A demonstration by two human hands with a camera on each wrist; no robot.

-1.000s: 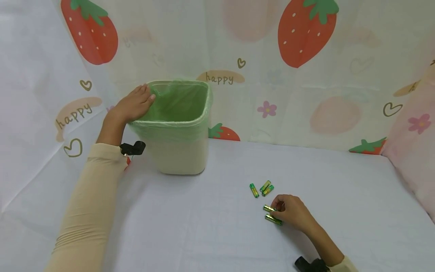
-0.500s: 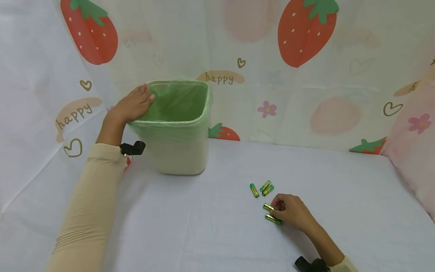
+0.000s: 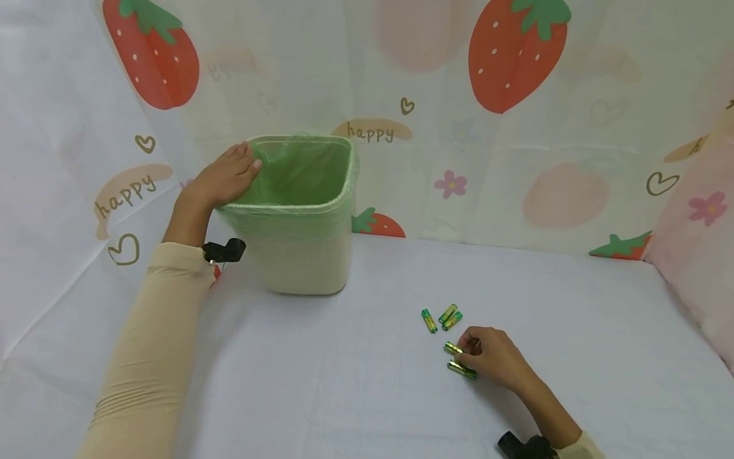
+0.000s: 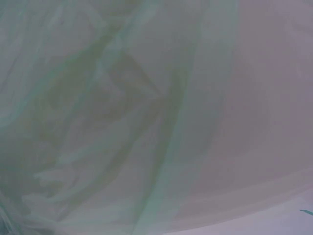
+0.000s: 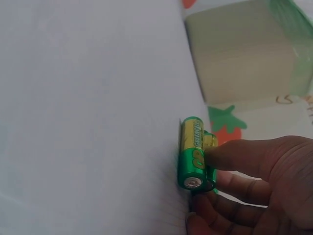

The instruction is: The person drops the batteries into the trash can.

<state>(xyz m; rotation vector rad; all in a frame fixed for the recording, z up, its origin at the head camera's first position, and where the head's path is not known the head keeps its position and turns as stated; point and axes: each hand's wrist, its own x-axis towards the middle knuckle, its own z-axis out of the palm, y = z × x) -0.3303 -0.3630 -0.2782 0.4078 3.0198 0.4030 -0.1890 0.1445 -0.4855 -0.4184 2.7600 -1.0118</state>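
In the head view my left hand [image 3: 226,178] rests on the left rim of a cream trash bin [image 3: 304,255] lined with a thin green bag [image 3: 321,166], its fingers lying straight. The left wrist view is filled by the bin's wall under the wrinkled bag [image 4: 122,107]; no fingers show there. My right hand [image 3: 496,358] pinches a green and gold battery [image 3: 452,347] between thumb and fingers, low over the white surface. Just in front of it lies another battery [image 3: 461,370], whose GP label [image 5: 192,152] faces the right wrist camera and partly hides the pinched one.
Three more batteries [image 3: 441,319] lie close together beyond my right hand. A white cloth [image 3: 321,382] covers the surface. Behind it hangs a backdrop [image 3: 436,83] printed with strawberries, and the bin stands near it on the left.
The pinched battery and the tips of my right fingers have shifted very slightly away from me. My left hand and the bin stay where they were.
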